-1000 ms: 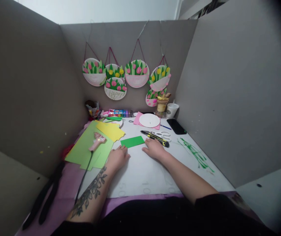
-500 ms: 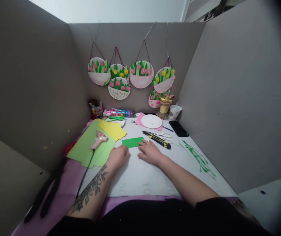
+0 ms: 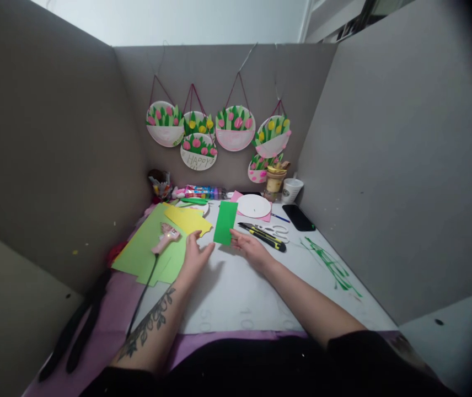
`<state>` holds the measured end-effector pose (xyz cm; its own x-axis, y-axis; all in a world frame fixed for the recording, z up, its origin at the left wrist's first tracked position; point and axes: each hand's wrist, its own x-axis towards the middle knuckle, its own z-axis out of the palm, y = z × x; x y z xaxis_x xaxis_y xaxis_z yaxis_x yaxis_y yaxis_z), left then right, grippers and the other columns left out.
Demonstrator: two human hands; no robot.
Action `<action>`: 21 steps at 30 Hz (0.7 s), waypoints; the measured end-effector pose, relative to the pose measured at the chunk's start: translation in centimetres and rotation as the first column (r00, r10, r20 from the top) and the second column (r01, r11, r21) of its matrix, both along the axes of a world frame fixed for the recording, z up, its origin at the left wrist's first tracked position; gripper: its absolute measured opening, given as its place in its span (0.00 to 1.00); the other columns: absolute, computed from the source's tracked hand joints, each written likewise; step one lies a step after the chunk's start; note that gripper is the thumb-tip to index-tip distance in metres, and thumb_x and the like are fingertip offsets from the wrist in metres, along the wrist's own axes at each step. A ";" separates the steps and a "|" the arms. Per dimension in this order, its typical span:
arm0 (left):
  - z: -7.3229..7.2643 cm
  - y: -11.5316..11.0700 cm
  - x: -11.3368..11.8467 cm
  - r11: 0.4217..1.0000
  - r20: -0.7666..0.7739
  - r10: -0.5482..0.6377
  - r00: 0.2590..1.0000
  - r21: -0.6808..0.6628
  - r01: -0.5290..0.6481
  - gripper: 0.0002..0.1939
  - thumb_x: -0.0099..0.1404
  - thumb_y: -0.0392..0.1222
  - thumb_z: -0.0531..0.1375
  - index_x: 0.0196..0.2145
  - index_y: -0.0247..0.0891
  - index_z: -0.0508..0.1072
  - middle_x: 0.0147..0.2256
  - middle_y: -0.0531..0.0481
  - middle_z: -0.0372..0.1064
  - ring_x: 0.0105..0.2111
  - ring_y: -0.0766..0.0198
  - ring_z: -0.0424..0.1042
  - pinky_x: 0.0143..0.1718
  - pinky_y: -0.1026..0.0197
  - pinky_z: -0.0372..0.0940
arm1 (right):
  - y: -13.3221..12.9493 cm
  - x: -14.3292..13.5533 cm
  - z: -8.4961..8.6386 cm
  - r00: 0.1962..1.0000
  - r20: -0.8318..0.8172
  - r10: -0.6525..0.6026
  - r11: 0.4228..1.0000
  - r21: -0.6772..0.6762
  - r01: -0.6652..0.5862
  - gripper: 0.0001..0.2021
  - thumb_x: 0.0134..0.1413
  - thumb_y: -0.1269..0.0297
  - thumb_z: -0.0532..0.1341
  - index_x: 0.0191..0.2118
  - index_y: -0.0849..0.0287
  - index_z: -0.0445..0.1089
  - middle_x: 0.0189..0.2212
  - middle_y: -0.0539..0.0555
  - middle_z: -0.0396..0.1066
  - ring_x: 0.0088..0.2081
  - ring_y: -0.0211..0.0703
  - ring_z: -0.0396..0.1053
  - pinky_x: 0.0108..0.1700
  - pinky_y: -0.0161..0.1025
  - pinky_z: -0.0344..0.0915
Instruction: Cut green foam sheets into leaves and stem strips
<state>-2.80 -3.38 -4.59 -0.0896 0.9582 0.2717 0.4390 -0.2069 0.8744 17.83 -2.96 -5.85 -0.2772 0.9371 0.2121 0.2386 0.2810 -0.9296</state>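
A green paper rectangle [image 3: 225, 221] stands upright above the white table, its lower right edge pinched by my right hand [image 3: 253, 249]. To its left, my left hand [image 3: 197, 253] is apart from the paper, thumb and fingers spread, holding nothing. A black-and-yellow cutter knife [image 3: 263, 237] and white-handled scissors [image 3: 280, 231] lie just beyond my right hand. Near my left hand, a pink glue gun [image 3: 166, 238] rests on light green sheets [image 3: 137, 251], beside yellow paper [image 3: 188, 218].
At the back are a white paper plate [image 3: 253, 205] on pink paper, a cup [image 3: 292, 190] and a phone [image 3: 298, 217]. Green paper scraps [image 3: 331, 264] lie on the right. Decorated plates [image 3: 235, 128] hang on the grey rear panel; side panels enclose the table.
The green paper has gone from lying flat to being raised and turned upright in my right hand. My left hand has lifted and opened beside it.
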 end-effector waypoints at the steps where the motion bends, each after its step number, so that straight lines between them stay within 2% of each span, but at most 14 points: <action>1: 0.0 -0.1 0.4 0.991 0.122 -0.069 0.990 -0.104 0.082 0.26 0.58 0.46 0.62 0.52 0.36 0.61 0.55 0.36 0.62 0.53 0.53 0.66 0.48 0.52 0.67 | -0.2 -0.3 0.1 0.994 -0.102 0.030 0.997 -0.063 -0.036 0.29 0.65 0.46 0.41 0.63 0.54 0.58 0.63 0.58 0.56 0.62 0.49 0.58 0.58 0.49 0.59; 3: 0.0 -0.3 1.2 0.938 0.361 -0.192 0.913 -0.204 0.278 0.29 0.56 0.49 0.63 0.51 0.35 0.62 0.49 0.37 0.68 0.44 0.56 0.72 0.38 0.57 0.69 | -0.7 -1.0 0.4 0.972 -0.223 0.070 0.983 -0.149 -0.105 0.28 0.65 0.46 0.40 0.64 0.51 0.57 0.64 0.55 0.55 0.63 0.48 0.56 0.57 0.48 0.60; 5: 0.0 -0.5 1.9 0.914 0.505 -0.216 0.836 -0.197 0.355 0.30 0.53 0.52 0.66 0.49 0.34 0.64 0.42 0.40 0.72 0.37 0.58 0.74 0.33 0.60 0.68 | -1.2 -1.5 0.6 0.953 -0.285 0.099 0.967 -0.198 -0.160 0.27 0.64 0.47 0.43 0.63 0.50 0.59 0.64 0.54 0.55 0.64 0.48 0.54 0.58 0.49 0.58; 7: -0.1 -0.5 2.2 0.930 0.557 -0.180 0.811 -0.173 0.325 0.29 0.50 0.51 0.67 0.45 0.33 0.66 0.35 0.45 0.73 0.32 0.61 0.74 0.31 0.62 0.67 | -1.6 -1.7 0.7 0.932 -0.335 0.139 0.951 -0.216 -0.220 0.27 0.63 0.46 0.46 0.61 0.51 0.62 0.63 0.56 0.56 0.64 0.49 0.54 0.58 0.50 0.57; 11: -0.3 -0.2 1.9 0.955 0.500 -0.128 0.856 -0.170 0.242 0.25 0.49 0.47 0.68 0.42 0.33 0.67 0.26 0.51 0.71 0.24 0.65 0.71 0.28 0.63 0.66 | -1.6 -1.4 0.3 0.906 -0.382 0.184 0.942 -0.196 -0.274 0.30 0.60 0.41 0.49 0.61 0.52 0.62 0.63 0.58 0.56 0.64 0.50 0.53 0.57 0.49 0.57; 13: -0.3 -0.1 1.6 0.952 0.446 -0.128 0.886 -0.195 0.235 0.27 0.49 0.46 0.68 0.44 0.33 0.66 0.25 0.53 0.70 0.23 0.67 0.70 0.27 0.64 0.65 | -1.1 -0.9 0.1 0.899 -0.411 0.151 0.956 -0.172 -0.239 0.31 0.59 0.39 0.50 0.61 0.51 0.63 0.63 0.58 0.56 0.63 0.51 0.54 0.56 0.50 0.58; 16: -0.2 -0.1 1.3 0.947 0.390 -0.129 0.912 -0.225 0.230 0.28 0.49 0.45 0.68 0.45 0.34 0.64 0.23 0.54 0.69 0.21 0.67 0.68 0.25 0.66 0.63 | 0.1 0.2 0.0 0.890 -0.455 0.021 0.981 -0.161 -0.105 0.30 0.57 0.39 0.52 0.59 0.51 0.65 0.63 0.58 0.57 0.62 0.52 0.56 0.55 0.50 0.59; 21: -0.3 0.4 0.9 0.947 0.373 -0.071 0.925 -0.266 0.180 0.35 0.49 0.44 0.67 0.52 0.35 0.58 0.24 0.53 0.71 0.22 0.65 0.70 0.22 0.67 0.60 | 1.6 2.0 -0.7 0.914 -0.361 -0.185 0.971 -0.207 0.115 0.29 0.51 0.42 0.59 0.54 0.56 0.69 0.55 0.62 0.68 0.56 0.55 0.65 0.50 0.48 0.63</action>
